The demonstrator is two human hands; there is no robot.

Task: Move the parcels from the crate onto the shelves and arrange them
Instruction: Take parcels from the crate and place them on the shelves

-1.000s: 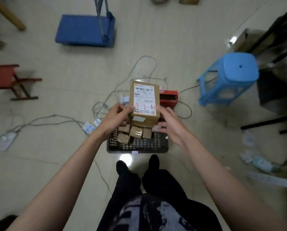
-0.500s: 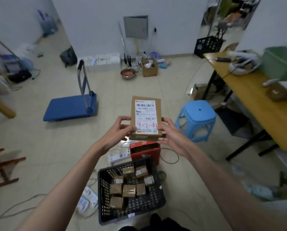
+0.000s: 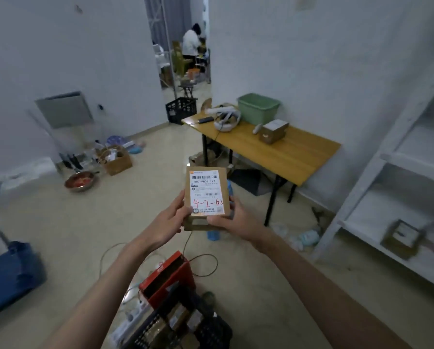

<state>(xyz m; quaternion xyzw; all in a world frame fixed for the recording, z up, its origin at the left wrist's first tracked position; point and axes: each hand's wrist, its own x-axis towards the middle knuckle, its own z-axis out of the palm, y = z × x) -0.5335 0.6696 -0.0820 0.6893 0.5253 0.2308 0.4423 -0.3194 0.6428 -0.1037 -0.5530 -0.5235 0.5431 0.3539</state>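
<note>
White shelves (image 3: 402, 172) at right, labelled parcel (image 3: 206, 197) gripped by fingers of left hand (image 3: 169, 222) and right hand (image 3: 238, 222).

There is one view, from a wide-angle camera on the person's head. It looks forward and somewhat down across the room, with straight lines bowing toward the edges. Both forearms reach in from the bottom edge, so the left hand (image 3: 169, 224) and right hand (image 3: 238, 222) sit close, near the centre. The black plastic lattice crate (image 3: 185, 328) lies nearest, at the bottom edge; the white metal shelving unit (image 3: 377, 187) fills the right side; an open doorway lies far ahead.
</note>
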